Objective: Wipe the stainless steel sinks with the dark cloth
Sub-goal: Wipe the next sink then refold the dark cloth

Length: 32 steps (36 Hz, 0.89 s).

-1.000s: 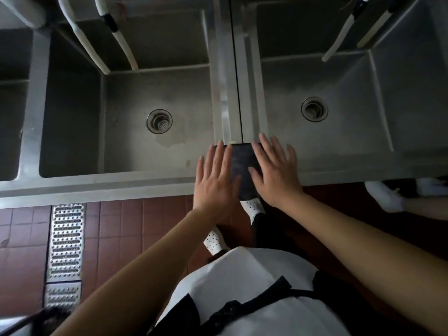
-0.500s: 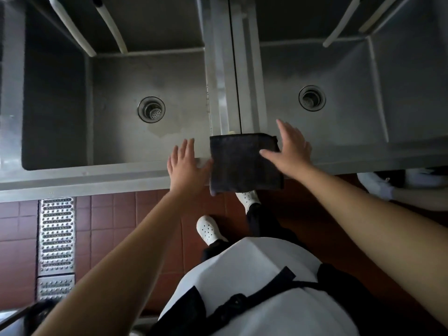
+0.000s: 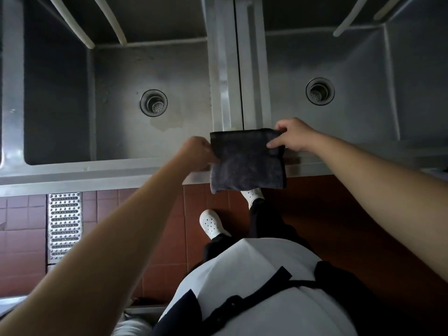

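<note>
Over the front rim where the two sinks meet, the dark cloth (image 3: pixel 247 161) is hanging folded, its top edge lying on the steel and its lower part drooping toward the floor. Half a second ago both hands were spread flat beside it, fingers straight; now both are closing on it. The left hand (image 3: pixel 197 154) is pinching the cloth's left edge with curled fingers, and the right hand (image 3: pixel 294 135) is pinching its upper right corner between thumb and fingers. Each grip is tight on the fabric, nothing else in it. The cloth itself is sitting in much the same spot as before.

Counting: two stainless basins are showing in full, the left sink (image 3: pixel 116 132) and the right sink (image 3: pixel 351 112), each with one round drain, the left drain (image 3: pixel 153 102) and the right drain (image 3: pixel 320 91). Four pale tubes are slanting in from the top, two over each basin. One metal floor grate (image 3: pixel 64 226) is lying in the red tiles, and two white shoes are standing below the rim.
</note>
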### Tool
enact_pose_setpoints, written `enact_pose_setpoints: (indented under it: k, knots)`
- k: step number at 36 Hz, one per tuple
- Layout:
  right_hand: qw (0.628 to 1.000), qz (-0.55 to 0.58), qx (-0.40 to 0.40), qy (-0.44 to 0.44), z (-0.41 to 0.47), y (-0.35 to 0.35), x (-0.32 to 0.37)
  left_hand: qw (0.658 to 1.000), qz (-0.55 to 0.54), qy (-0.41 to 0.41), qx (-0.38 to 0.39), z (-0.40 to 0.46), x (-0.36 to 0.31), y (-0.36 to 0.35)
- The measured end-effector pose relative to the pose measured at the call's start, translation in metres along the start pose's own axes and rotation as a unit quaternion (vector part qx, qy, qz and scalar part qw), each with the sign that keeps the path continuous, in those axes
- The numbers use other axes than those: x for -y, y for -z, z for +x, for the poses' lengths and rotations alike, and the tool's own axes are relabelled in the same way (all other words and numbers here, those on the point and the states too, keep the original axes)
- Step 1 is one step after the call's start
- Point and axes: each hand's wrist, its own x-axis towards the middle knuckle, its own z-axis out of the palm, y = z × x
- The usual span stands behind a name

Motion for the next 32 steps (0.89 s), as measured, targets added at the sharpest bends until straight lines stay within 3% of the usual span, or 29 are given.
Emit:
enact_pose_setpoints:
  k: [3,6,9,11,14,19,24,26,29,32]
  knots:
    - [0.996,0.043,-0.055,0.055,-0.019,-0.005,-0.003,0.997,0.052,-0.040,-0.050,-0.010,0.011,-0.009]
    - [0.987,0.079,-0.104,0.097,-0.039,-0.009,-0.005,0.996,-0.035,-0.046,-0.062,-0.018,0.020,-0.015]
    - [0.973,0.186,-0.120,0.070,-0.055,-0.014,-0.002,0.988,-0.132,-0.015,-0.074,-0.020,0.022,-0.018]
    - [0.949,0.299,-0.102,0.020,-0.063,-0.015,0.001,0.986,-0.149,0.002,-0.070,-0.018,0.019,-0.018]
    - [0.898,0.437,-0.051,-0.027,-0.072,-0.019,0.001,0.995,-0.085,0.012,-0.052,-0.014,0.014,-0.017]
    - [0.889,0.451,-0.006,-0.074,-0.082,-0.039,-0.009,0.997,-0.056,0.008,-0.058,-0.015,0.004,-0.018]
    - [0.840,0.532,0.030,-0.100,-0.084,-0.037,-0.011,0.986,-0.135,-0.058,-0.074,-0.026,0.003,-0.018]
    - [0.843,0.532,0.039,-0.067,-0.087,-0.038,-0.012,0.981,-0.164,-0.082,-0.062,-0.036,0.006,-0.015]
    - [0.880,0.475,-0.004,-0.015,-0.095,-0.047,-0.011,0.968,-0.233,-0.085,-0.032,-0.052,0.013,-0.010]
    - [0.896,0.444,-0.030,-0.013,-0.102,-0.060,-0.006,0.966,-0.241,-0.089,-0.026,-0.064,0.016,-0.010]
